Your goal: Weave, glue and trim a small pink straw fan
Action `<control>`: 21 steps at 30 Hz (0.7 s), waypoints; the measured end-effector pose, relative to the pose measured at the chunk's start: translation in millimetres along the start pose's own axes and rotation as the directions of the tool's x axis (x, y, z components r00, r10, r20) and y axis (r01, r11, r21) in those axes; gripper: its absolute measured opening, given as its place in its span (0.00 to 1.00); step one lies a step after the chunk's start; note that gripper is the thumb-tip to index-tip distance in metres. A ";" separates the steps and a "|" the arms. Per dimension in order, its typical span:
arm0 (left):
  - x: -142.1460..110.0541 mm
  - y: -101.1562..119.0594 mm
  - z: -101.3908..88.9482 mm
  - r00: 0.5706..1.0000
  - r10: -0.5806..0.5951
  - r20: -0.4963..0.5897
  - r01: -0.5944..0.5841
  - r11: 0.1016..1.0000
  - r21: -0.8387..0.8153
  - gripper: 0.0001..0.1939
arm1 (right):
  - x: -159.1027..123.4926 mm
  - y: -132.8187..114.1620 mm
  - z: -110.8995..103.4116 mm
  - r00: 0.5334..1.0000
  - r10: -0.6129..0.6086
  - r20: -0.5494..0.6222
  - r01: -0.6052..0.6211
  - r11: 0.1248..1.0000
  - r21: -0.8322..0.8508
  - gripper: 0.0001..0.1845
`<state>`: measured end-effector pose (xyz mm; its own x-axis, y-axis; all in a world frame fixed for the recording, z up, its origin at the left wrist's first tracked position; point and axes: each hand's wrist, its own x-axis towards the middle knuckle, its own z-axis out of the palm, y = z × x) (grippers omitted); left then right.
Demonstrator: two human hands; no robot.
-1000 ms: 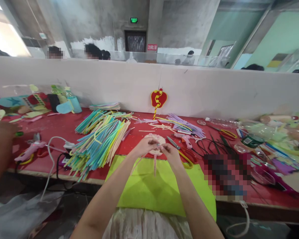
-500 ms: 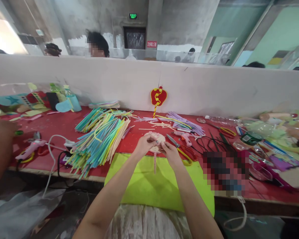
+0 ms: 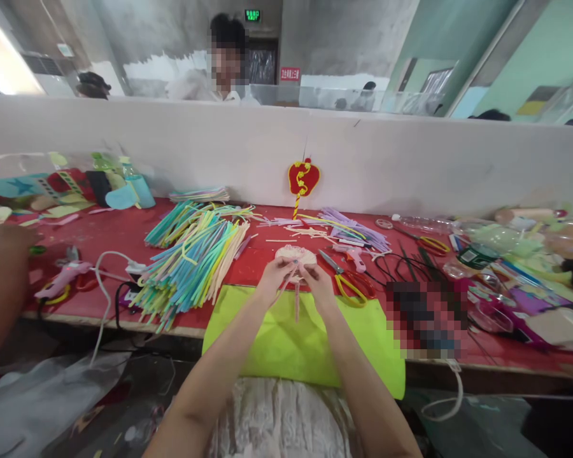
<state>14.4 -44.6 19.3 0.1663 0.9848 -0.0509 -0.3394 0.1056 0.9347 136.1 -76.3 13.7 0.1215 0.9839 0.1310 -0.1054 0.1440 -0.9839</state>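
A pale pink and cream round fan (image 3: 300, 254) made of fuzzy stems lies in front of me, its pink handle (image 3: 297, 306) pointing toward me over the lime-green cloth (image 3: 277, 356). Over the fan's left side, my left hand (image 3: 273, 278) is closed in a pinch. A thin pink pipe cleaner (image 3: 282, 290) hangs down from those fingers. My right hand (image 3: 318, 284) is closed at the fan's lower right, fingertips close to the left ones; what it pinches is too small to make out. Scissors with yellow handles (image 3: 351, 289) lie just right of my right hand.
Left stands a big heap of coloured pipe cleaners (image 3: 191, 261); purple ones (image 3: 351, 229) lie behind. A red fan (image 3: 304, 178) stands upright by the white partition (image 3: 410, 159). Glue guns (image 3: 356, 257), cables and bottles lie right. Another person's arm (image 3: 4, 286) reaches in at left.
My hands have moved slightly apart and lower over the fan. A pink strand now hangs from the left fingers. A person behind the partition has risen higher into view.
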 end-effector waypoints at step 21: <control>-22.8 55.3 0.8 0.970 0.030 0.240 -0.085 0.971 0.221 0.18 | 4.0 -31.1 1.2 0.995 -0.057 0.081 0.056 0.998 0.020 0.18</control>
<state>-7.4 -61.3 72.4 0.3738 0.9254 0.0633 -0.1389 -0.0116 0.9902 138.7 -76.6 45.0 0.0475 0.9793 0.1966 -0.1177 0.2009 -0.9725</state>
